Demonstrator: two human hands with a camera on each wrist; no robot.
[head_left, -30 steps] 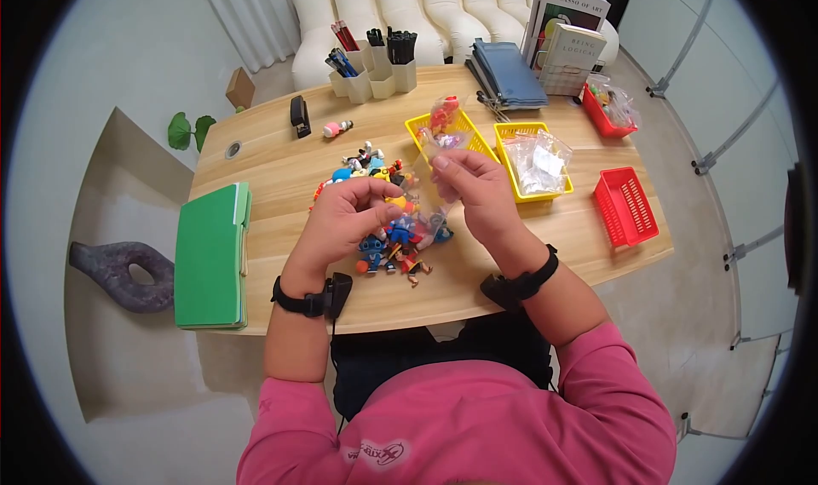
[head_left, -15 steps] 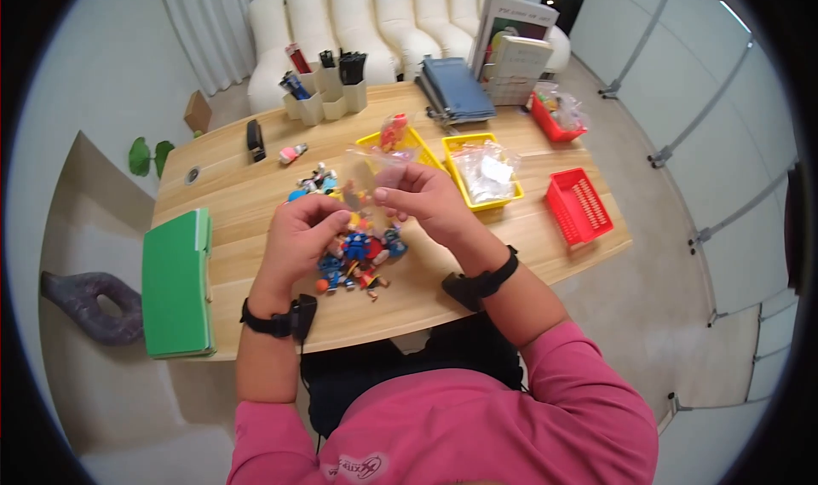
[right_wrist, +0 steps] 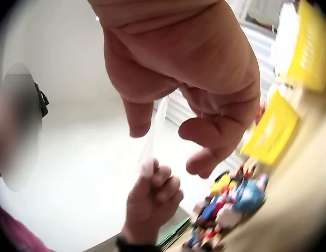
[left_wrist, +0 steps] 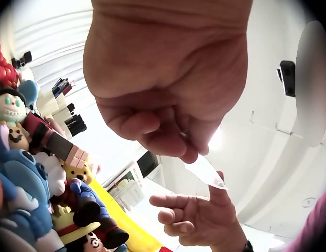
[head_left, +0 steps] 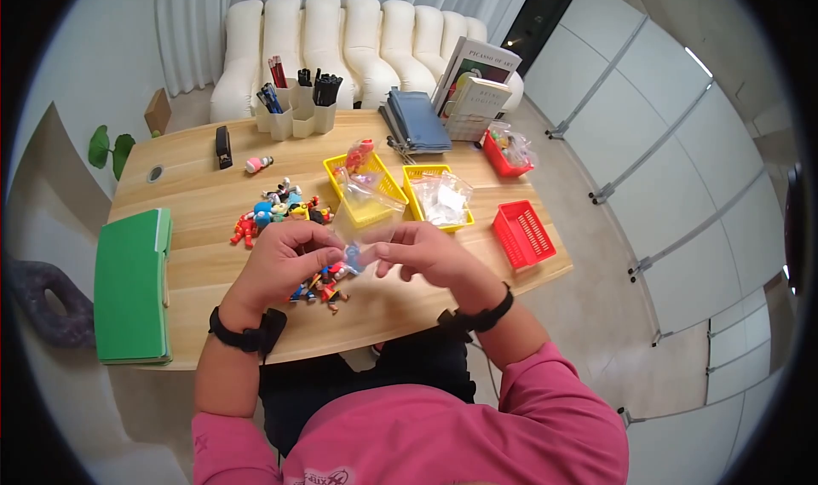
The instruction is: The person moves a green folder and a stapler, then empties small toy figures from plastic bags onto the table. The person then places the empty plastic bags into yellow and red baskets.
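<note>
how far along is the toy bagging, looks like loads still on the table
Early on. Done: one bagged figure sits on the yellow basket. In hand: left hand and right hand both pinch a clear bag. Left: the pile of loose figures, plus empty bags.

A pink long-sleeved top with a small printed logo, sleeves pushed up; a black strap-mounted camera on each wrist.

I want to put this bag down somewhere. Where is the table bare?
Bare wood lies between the green folder and the toy figures, and along the front edge below the red basket. It is crowded around the figures, the yellow baskets and the back row of pen holders and books.
</note>
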